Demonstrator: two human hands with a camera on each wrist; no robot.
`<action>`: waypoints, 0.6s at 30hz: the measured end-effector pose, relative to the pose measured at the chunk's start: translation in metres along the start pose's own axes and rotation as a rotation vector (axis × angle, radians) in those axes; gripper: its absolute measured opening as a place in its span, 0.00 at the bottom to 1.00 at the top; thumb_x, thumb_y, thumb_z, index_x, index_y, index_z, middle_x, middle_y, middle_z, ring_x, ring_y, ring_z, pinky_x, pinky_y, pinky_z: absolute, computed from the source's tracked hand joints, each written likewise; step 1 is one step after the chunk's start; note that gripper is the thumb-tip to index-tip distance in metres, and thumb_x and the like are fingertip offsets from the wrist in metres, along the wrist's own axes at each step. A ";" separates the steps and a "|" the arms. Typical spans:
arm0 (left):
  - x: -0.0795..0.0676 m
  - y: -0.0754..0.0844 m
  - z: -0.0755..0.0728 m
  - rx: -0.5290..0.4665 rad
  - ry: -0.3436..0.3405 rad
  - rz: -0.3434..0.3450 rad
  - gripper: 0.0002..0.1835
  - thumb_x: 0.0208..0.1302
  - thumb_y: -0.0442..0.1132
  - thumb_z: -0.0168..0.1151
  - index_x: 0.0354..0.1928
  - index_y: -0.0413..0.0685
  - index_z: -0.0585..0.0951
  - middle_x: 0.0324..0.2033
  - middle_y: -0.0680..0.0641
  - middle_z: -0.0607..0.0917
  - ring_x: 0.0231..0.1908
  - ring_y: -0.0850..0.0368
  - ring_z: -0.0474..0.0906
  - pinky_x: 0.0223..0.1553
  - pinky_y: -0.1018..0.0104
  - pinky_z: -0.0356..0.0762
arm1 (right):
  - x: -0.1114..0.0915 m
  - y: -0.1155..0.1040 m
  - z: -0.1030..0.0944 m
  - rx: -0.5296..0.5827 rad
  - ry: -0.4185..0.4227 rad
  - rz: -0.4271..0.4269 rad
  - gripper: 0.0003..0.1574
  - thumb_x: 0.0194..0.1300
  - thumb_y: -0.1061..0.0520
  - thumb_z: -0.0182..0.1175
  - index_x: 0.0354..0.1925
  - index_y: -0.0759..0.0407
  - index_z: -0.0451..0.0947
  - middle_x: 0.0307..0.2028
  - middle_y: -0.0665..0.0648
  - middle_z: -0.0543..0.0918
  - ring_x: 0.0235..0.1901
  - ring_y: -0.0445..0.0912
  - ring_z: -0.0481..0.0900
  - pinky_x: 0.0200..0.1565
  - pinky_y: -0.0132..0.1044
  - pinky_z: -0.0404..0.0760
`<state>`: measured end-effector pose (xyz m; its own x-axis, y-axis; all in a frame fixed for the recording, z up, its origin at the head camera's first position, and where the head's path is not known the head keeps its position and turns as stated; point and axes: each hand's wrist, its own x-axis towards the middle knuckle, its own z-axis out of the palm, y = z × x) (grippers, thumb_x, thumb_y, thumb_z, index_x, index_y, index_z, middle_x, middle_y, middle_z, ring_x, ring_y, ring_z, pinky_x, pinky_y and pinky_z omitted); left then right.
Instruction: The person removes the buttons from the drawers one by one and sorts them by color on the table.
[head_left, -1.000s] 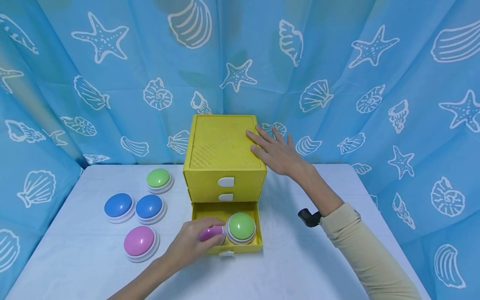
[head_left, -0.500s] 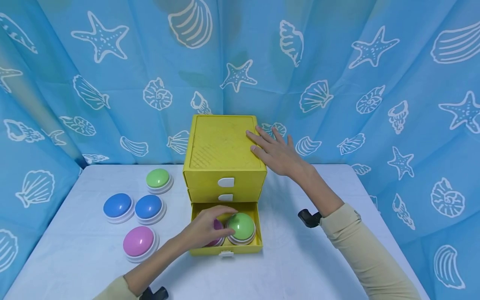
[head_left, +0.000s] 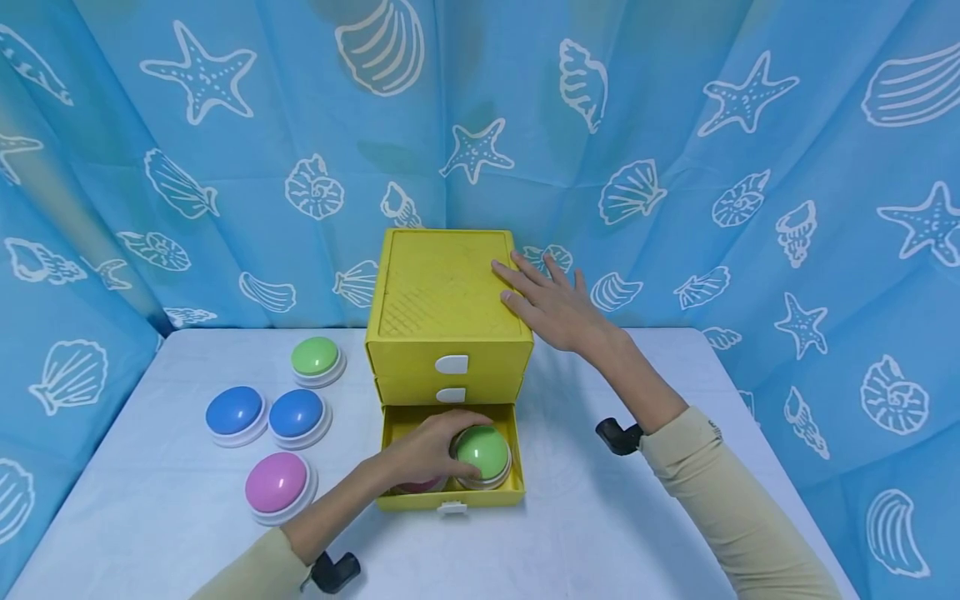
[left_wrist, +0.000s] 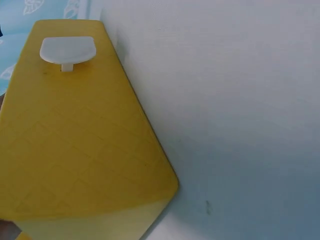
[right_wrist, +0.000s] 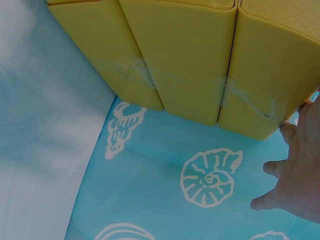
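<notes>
A yellow drawer box (head_left: 450, 283) stands on the table with its bottom drawer (head_left: 487, 499) pulled out. Inside the drawer, a green dome button (head_left: 483, 454) on a white base sits at the right. A pink dome button (head_left: 420, 486) lies at the left, mostly hidden under my left hand (head_left: 423, 454). That hand holds the green button, thumb at the near side and fingers curled over the far side. My right hand (head_left: 555, 308) rests on the box's upper right edge, fingers spread. The left wrist view shows just a drawer front (left_wrist: 85, 135) with its white handle (left_wrist: 68, 50).
Left of the box, on the white tablecloth (head_left: 600, 517), are another green button (head_left: 315, 357), two blue buttons (head_left: 234, 411) and another pink button (head_left: 277, 483). A blue shell-print curtain (head_left: 480, 108) hangs right behind the box.
My left hand has let go of the pink button, leaving it in the drawer, and shifted right onto the green button. My right hand has stayed where it was.
</notes>
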<state>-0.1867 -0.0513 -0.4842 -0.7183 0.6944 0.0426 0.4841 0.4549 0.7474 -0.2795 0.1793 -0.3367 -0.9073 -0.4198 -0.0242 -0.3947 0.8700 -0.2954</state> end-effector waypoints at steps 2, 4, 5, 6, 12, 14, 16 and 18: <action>0.003 -0.001 0.001 0.027 -0.021 -0.004 0.36 0.55 0.42 0.78 0.65 0.47 0.75 0.58 0.49 0.79 0.56 0.55 0.75 0.52 0.62 0.79 | 0.001 0.000 0.000 -0.001 0.000 0.001 0.38 0.77 0.29 0.26 0.79 0.33 0.43 0.79 0.45 0.40 0.76 0.62 0.31 0.67 0.73 0.31; 0.005 -0.001 0.002 0.049 -0.036 -0.003 0.37 0.54 0.42 0.78 0.66 0.47 0.74 0.59 0.48 0.79 0.56 0.54 0.75 0.52 0.62 0.79 | 0.001 0.000 0.001 0.000 0.001 0.001 0.38 0.77 0.29 0.26 0.79 0.33 0.43 0.79 0.45 0.39 0.76 0.62 0.31 0.67 0.73 0.31; 0.006 -0.002 0.002 0.059 -0.042 0.000 0.38 0.54 0.42 0.79 0.66 0.46 0.74 0.59 0.47 0.79 0.56 0.53 0.75 0.52 0.61 0.79 | 0.001 0.000 0.001 0.000 0.002 0.001 0.38 0.77 0.30 0.26 0.79 0.33 0.43 0.79 0.45 0.39 0.76 0.62 0.31 0.67 0.73 0.31; 0.007 -0.002 0.002 0.068 -0.048 0.000 0.39 0.53 0.42 0.79 0.67 0.46 0.73 0.59 0.47 0.79 0.57 0.52 0.75 0.53 0.60 0.79 | 0.001 0.000 0.001 0.000 0.003 0.000 0.38 0.77 0.30 0.26 0.79 0.33 0.43 0.79 0.45 0.40 0.76 0.62 0.31 0.67 0.73 0.31; 0.010 0.001 0.002 0.138 -0.117 -0.026 0.43 0.52 0.43 0.80 0.70 0.46 0.70 0.62 0.45 0.76 0.59 0.51 0.73 0.57 0.57 0.76 | 0.000 0.001 0.001 0.002 0.003 -0.002 0.38 0.77 0.29 0.26 0.79 0.33 0.43 0.79 0.45 0.39 0.76 0.62 0.30 0.67 0.73 0.31; 0.011 0.002 0.003 0.163 -0.134 -0.036 0.45 0.52 0.43 0.80 0.71 0.45 0.69 0.63 0.45 0.75 0.60 0.51 0.72 0.58 0.56 0.76 | 0.000 0.001 0.000 0.000 0.001 -0.003 0.39 0.76 0.28 0.26 0.79 0.33 0.43 0.79 0.45 0.39 0.76 0.62 0.30 0.67 0.73 0.31; 0.011 0.003 0.003 0.188 -0.138 -0.044 0.45 0.52 0.44 0.80 0.71 0.45 0.68 0.63 0.45 0.75 0.60 0.51 0.73 0.58 0.56 0.75 | 0.000 0.001 0.000 -0.002 -0.001 -0.005 0.39 0.76 0.28 0.25 0.79 0.33 0.42 0.79 0.45 0.39 0.76 0.62 0.30 0.67 0.73 0.30; 0.012 0.003 0.003 0.208 -0.134 -0.044 0.46 0.52 0.45 0.80 0.71 0.44 0.68 0.62 0.45 0.76 0.59 0.51 0.73 0.58 0.56 0.76 | 0.000 0.001 0.000 -0.002 -0.003 -0.008 0.39 0.76 0.28 0.25 0.79 0.33 0.42 0.79 0.45 0.38 0.76 0.62 0.29 0.66 0.73 0.30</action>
<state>-0.1921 -0.0399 -0.4837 -0.6748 0.7330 -0.0860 0.5564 0.5818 0.5932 -0.2798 0.1805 -0.3372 -0.9036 -0.4277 -0.0250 -0.4023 0.8671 -0.2937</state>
